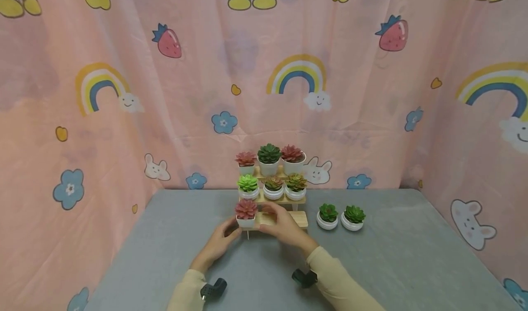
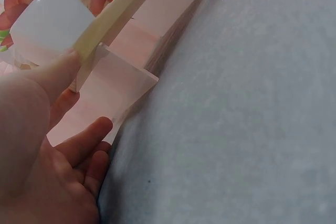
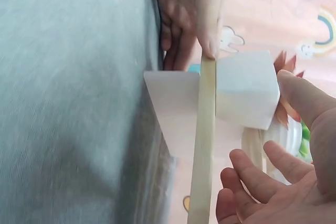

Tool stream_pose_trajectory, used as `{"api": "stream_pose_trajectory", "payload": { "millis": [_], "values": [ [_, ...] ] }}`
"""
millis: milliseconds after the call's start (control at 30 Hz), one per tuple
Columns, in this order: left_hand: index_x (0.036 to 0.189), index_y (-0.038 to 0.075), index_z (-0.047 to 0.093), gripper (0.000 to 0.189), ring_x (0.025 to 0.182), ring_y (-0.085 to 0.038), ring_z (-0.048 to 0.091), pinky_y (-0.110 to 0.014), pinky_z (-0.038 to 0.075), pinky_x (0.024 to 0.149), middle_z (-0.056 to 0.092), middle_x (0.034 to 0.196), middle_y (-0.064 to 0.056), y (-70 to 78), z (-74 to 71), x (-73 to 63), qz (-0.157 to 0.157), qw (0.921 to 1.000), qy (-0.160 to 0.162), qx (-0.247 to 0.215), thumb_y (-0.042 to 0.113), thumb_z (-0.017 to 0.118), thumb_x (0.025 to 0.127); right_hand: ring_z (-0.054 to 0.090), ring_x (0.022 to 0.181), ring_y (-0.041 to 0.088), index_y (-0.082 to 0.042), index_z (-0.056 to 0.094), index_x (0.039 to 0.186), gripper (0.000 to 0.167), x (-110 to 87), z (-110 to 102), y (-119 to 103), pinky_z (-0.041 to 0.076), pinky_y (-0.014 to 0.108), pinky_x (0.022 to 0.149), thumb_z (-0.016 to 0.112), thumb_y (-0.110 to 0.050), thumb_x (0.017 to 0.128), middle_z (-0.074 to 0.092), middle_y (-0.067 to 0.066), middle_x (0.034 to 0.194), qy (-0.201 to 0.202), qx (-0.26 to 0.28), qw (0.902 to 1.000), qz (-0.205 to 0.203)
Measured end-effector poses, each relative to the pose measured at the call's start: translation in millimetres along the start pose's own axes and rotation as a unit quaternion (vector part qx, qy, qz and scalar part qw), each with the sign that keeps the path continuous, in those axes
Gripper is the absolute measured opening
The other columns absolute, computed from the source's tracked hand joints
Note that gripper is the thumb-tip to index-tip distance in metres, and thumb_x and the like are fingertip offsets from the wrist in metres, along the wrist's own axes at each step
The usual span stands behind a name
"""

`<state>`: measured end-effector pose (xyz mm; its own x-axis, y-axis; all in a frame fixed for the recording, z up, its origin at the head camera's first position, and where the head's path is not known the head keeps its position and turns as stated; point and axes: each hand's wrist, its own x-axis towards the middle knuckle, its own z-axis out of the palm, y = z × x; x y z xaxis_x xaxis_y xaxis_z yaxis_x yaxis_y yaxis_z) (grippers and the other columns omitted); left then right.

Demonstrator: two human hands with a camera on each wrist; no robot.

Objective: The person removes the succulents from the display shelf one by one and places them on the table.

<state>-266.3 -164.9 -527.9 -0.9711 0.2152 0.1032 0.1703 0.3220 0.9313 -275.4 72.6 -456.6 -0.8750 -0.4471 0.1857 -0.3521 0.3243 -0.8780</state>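
Note:
A three-tier wooden plant stand (image 1: 298, 218) holds small succulents in white pots. At the left end of its lowest shelf sits a red succulent (image 1: 246, 208) in a square white pot (image 3: 247, 88). My left hand (image 1: 218, 244) holds that shelf end, its thumb (image 2: 60, 74) on the wooden edge and its other fingers low beside the clear leg (image 2: 113, 80). Just right of the pot is my right hand (image 1: 284, 226), fingers loosely spread over the shelf. In the right wrist view its thumb (image 3: 302, 95) overlaps the pot's rim beside the red leaves.
Two green succulents in round white pots, one (image 1: 327, 215) left of the other (image 1: 353, 216), stand on the grey table (image 1: 396, 256) right of the stand. The upper shelves bear more succulents, such as a bright green one (image 1: 248, 183). A patterned pink curtain (image 1: 198, 95) hangs behind.

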Motion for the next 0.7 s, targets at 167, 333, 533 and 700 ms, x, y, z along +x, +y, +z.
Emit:
{"api": "stream_pose_trajectory", "payload": {
  "millis": [167,333,533,700],
  "values": [
    [0.153,0.008,0.044,0.056,0.14,-0.032,0.049,-0.041,0.043,0.111,0.051,0.153,-0.015,0.1,0.4,-0.3,0.001,1.0,0.001,0.001,0.021,0.061,0.102,0.055,0.133,0.037,-0.001,0.052,0.141,0.059,6.4,8.1,-1.0,0.038,0.056,0.115,0.077,-0.016,0.09,0.061,0.021,0.139,-0.004,0.006,1.0,-0.006],
    [0.153,0.008,0.044,0.056,0.14,-0.031,0.05,-0.034,0.044,0.109,0.052,0.152,-0.014,-0.8,-1.1,1.9,0.002,1.0,0.0,0.007,0.022,0.061,0.102,0.058,0.129,0.034,-0.002,0.054,0.139,0.058,12.5,12.3,-3.3,0.041,0.053,0.114,0.078,-0.015,0.088,0.064,0.018,0.135,0.009,0.004,0.9999,0.001],
    [0.154,0.007,0.043,0.056,0.14,-0.033,0.05,-0.039,0.044,0.11,0.051,0.153,-0.016,0.0,-0.9,0.8,0.013,0.9998,-0.008,0.012,0.022,0.06,0.103,0.059,0.127,0.034,-0.001,0.056,0.136,0.053,16.3,13.8,-1.5,0.042,0.053,0.112,0.077,-0.014,0.089,0.064,0.019,0.133,0.013,0.012,0.9998,0.003],
    [0.153,0.007,0.044,0.056,0.141,-0.034,0.049,-0.051,0.041,0.114,0.05,0.154,-0.015,0.9,-0.1,-0.6,0.007,1.0,-0.004,0.004,0.022,0.061,0.102,0.06,0.124,0.034,0.002,0.058,0.131,0.05,18.0,15.6,1.2,0.043,0.053,0.111,0.077,-0.012,0.087,0.065,0.02,0.129,0.011,0.018,0.9998,-0.006]
  ]
}}
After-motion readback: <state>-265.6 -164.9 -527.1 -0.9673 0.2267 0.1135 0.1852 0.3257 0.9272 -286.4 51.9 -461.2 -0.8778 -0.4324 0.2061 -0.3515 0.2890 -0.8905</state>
